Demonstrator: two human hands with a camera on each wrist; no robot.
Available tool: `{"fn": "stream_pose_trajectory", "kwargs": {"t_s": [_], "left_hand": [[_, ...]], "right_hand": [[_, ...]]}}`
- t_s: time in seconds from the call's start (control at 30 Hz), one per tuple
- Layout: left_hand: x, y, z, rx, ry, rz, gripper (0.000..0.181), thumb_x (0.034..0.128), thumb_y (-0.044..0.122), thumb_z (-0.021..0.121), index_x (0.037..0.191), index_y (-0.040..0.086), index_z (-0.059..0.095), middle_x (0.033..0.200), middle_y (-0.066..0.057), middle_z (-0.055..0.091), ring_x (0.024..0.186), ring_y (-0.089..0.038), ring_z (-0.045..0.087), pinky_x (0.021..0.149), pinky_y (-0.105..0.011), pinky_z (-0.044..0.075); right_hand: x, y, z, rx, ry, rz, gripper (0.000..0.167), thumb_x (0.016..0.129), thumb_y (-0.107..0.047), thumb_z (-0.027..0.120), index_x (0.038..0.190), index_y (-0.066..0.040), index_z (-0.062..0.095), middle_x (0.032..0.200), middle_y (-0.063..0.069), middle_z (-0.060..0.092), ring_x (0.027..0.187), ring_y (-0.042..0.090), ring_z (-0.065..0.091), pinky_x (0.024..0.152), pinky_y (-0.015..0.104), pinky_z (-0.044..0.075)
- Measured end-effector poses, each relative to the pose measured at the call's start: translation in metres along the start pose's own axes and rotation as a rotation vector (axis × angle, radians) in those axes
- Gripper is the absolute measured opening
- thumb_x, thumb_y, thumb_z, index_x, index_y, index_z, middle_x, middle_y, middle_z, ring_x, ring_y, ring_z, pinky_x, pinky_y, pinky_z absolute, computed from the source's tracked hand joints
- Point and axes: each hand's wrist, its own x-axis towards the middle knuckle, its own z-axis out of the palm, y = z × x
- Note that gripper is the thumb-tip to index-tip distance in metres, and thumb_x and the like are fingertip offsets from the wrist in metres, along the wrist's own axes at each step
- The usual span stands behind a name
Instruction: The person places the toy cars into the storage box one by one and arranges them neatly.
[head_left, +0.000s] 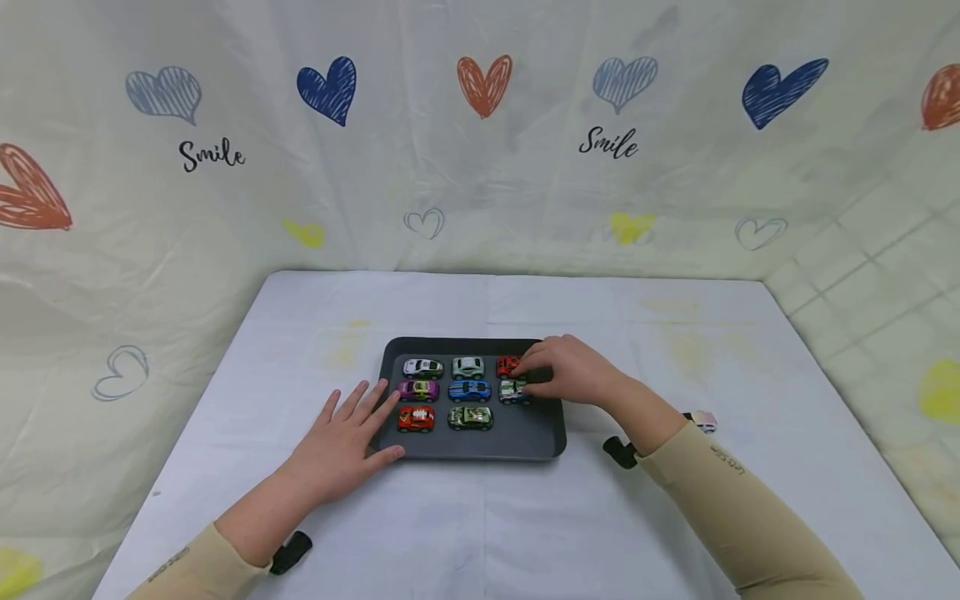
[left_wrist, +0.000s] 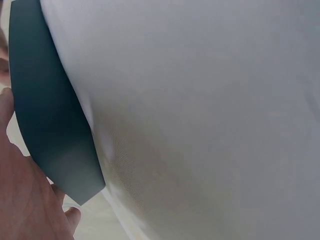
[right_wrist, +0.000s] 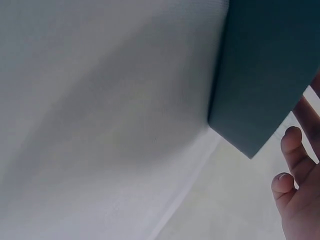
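Note:
A dark grey tray holds several toy cars in rows. My left hand lies with spread fingers across its left edge, fingertips close to the purple car and the red car. Over the right side, my right hand pinches the white and green car between thumb and fingers. Its fingers partly cover another red car just behind. The wrist views show the tray's outer wall beside the left hand and the right hand; the cars are hidden there.
Another toy car, pale and pinkish, is on the white tabletop right of the tray, partly behind my right forearm. Black wrist devices stick out from both sleeves. A heart-printed cloth hangs behind the table.

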Motion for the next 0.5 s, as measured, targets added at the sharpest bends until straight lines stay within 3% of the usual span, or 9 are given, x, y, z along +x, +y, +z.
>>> {"fn": "stream_pose_trajectory", "kwargs": {"t_s": [0.23, 0.4, 0.5], "left_hand": [[-0.001, 0.001, 0.001, -0.007, -0.007, -0.012, 0.084, 0.0938, 0.067, 0.049, 0.159, 0.019, 0.025, 0.165, -0.007, 0.016, 0.151, -0.035, 0.013, 0.119, -0.059, 0.007], [-0.001, 0.000, 0.001, -0.007, -0.004, -0.009, 0.085, 0.0936, 0.069, 0.046, 0.159, 0.019, 0.024, 0.166, -0.007, 0.016, 0.151, -0.035, 0.012, 0.119, -0.059, 0.006], [-0.001, 0.000, 0.002, 0.001, 0.005, -0.003, 0.085, 0.0935, 0.070, 0.045, 0.159, 0.019, 0.025, 0.165, -0.007, 0.016, 0.151, -0.035, 0.013, 0.119, -0.059, 0.007]], "right_hand": [[-0.011, 0.003, -0.007, 0.059, 0.032, 0.012, 0.027, 0.087, -0.027, 0.077, 0.114, -0.019, 0.077, 0.114, -0.006, 0.070, 0.106, 0.019, 0.062, 0.090, 0.041, 0.051], [-0.022, 0.009, -0.010, 0.080, 0.033, 0.052, 0.029, 0.088, -0.028, 0.077, 0.115, -0.020, 0.076, 0.114, -0.007, 0.069, 0.104, 0.017, 0.061, 0.081, 0.037, 0.053], [-0.032, 0.014, -0.012, 0.083, 0.037, 0.079, 0.029, 0.087, -0.027, 0.078, 0.115, -0.020, 0.076, 0.114, -0.007, 0.069, 0.104, 0.018, 0.061, 0.082, 0.037, 0.054]]}}
